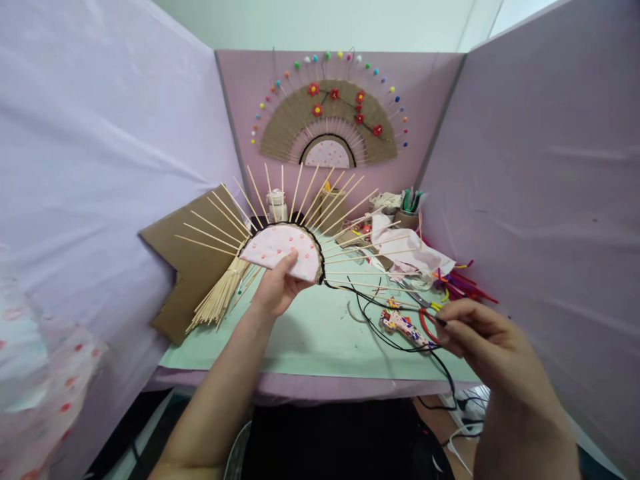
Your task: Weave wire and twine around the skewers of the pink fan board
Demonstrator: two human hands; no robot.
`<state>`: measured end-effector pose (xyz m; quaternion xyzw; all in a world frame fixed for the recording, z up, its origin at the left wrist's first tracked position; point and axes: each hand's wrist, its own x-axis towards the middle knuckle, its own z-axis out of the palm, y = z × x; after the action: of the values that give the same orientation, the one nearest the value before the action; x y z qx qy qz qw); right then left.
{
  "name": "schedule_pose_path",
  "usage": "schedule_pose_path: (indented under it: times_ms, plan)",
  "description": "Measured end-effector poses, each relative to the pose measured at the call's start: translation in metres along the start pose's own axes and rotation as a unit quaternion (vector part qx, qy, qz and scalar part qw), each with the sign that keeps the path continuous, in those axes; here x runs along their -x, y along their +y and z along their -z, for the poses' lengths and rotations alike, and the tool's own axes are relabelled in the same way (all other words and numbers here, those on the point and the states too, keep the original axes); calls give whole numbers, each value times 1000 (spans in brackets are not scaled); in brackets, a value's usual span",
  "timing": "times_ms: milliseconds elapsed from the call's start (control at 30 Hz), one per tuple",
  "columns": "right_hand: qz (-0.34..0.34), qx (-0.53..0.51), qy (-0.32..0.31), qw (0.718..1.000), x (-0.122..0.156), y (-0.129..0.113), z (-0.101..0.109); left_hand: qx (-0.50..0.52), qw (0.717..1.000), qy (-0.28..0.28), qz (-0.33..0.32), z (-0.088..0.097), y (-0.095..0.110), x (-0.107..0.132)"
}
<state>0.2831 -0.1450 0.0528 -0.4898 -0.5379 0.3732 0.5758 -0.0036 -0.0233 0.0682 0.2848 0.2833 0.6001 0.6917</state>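
My left hand (280, 288) grips a half-round fan base (273, 248) by its lower edge, thumb on the pink dotted fabric front. Thin wooden sticks (345, 207) fan out from its curved rim. Black cord (320, 252) edges that rim, and its loose length runs right from the base's lower right corner. Out to the right, my right hand (470, 333) pinches the black cord between thumb and fingers, above the table's right side. Just behind those fingers lie scissors (425, 320) with red and yellow handles, and a patterned glue gun (405, 328) rests beside the slack cord.
A bundle of sticks (220, 297) lies left, by a brown cardboard sheet (200, 247). Behind stand a white bottle (277, 205) and a pot of pens (407, 213). White fabric (410, 247) and pipe cleaners (463, 283) lie right. A finished fan (285, 127) hangs on the back panel.
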Motion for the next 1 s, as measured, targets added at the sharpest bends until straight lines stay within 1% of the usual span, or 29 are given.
schedule_pose_path:
  times_ms: [67, 100, 167, 200, 233, 267, 300, 333, 367, 400, 433, 500, 567, 667, 733, 833, 900, 1000]
  plan:
    - [9, -60, 76, 995, -7, 6, -2, 0, 1000, 1, 15, 0, -2, 0]
    - [8, -73, 96, 993, -11, 10, -2, 2, 1000, 2, 19, -1, -2, 0]
    - [-1, -59, 112, 992, -17, 20, -3, 12, 1000, 1, 21, -2, -2, 0]
    - [-12, -33, 104, 994, -19, 24, -3, 17, 1000, 0, 19, -3, -1, 0]
    - [-30, 5, 78, 997, -20, 28, -3, 23, 1000, -2, 16, -4, 0, -1]
    - [-50, 49, 28, 997, -21, 29, -3, 27, 1000, -3, 13, -5, 1, -1]
    - [-67, 93, -39, 993, -21, 30, -5, 31, 999, -4, 10, -7, 2, -1]
    - [-75, 135, -110, 982, -20, 29, -8, 35, 999, -5, 8, -8, 2, -1]
    - [-70, 169, -169, 969, -19, 27, -13, 39, 999, -7, 5, -10, 2, -1]
    - [-53, 191, -204, 959, -19, 25, -19, 42, 999, -11, 3, -12, 2, -1]
    - [-28, 204, -209, 956, -19, 24, -27, 44, 999, -15, 1, -14, 1, -1]
    - [18, 196, -162, 967, -21, 22, -46, 47, 999, -25, 1, -17, -3, 0]
    - [42, 143, -113, 982, -24, 23, -66, 48, 998, -33, 0, -20, -7, 1]
    - [54, 18, -84, 995, -29, 24, -95, 53, 998, -45, -10, -22, -14, 1]
    - [36, -56, -77, 995, -32, 23, -110, 59, 997, -49, -19, -21, -17, 2]
    - [-3, -143, -55, 988, -34, 21, -126, 70, 996, -46, -28, -20, -20, 3]
    - [-22, -177, -30, 984, -35, 21, -132, 79, 995, -44, -35, -18, -22, 3]
    - [-17, -159, 17, 987, -35, 22, -136, 90, 994, -43, -51, -16, -25, 1]
